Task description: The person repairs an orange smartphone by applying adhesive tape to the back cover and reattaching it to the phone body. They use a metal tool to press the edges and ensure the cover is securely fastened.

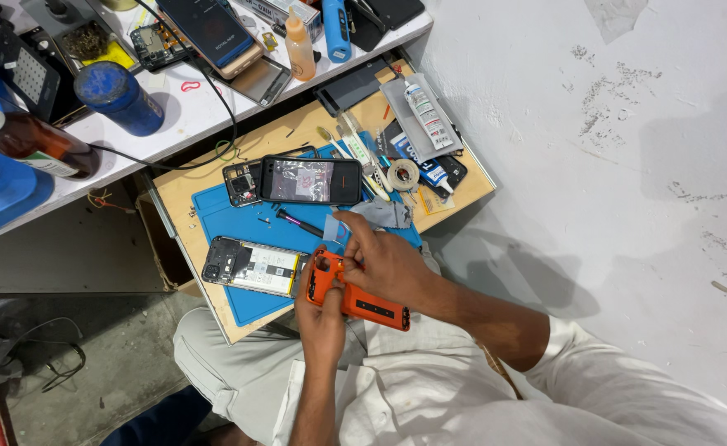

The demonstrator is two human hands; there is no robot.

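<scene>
An orange plastic phone back cover (355,296) is being held over the person's lap, just beside the near edge of the blue rubber work mat (231,221). It is being gripped from below by the left hand (320,318), whose fingers are closed around its camera-cutout end. The right hand (384,263) is being rested on the cover's upper edge, and a small pale-blue square of film or cloth (336,229) is being pinched between its thumb and forefinger; the remaining fingers are being kept curled.

On the mat, which is lying on a light wooden counter (183,194), an opened phone chassis with a white battery and exposed circuit board (253,268) is being kept just to the left of the cover. Farther back, a black phone frame with a reflective screen (309,179) is lying flat, with a small black camera-end part (240,183) touching its left side. A slim dark tool with a pink tip (299,222) is lying between the two phones. A grey cloth (382,213) is lying just beyond the right hand.

To the right, a roll of tape (403,174) and a white glue tube (423,115) are being stored near the counter's edge. On the white counter (173,107) behind, a blue cylindrical can (120,97), a brown glass bottle (29,139) and a small orange-tinted dropper bottle (300,49) are standing.
</scene>
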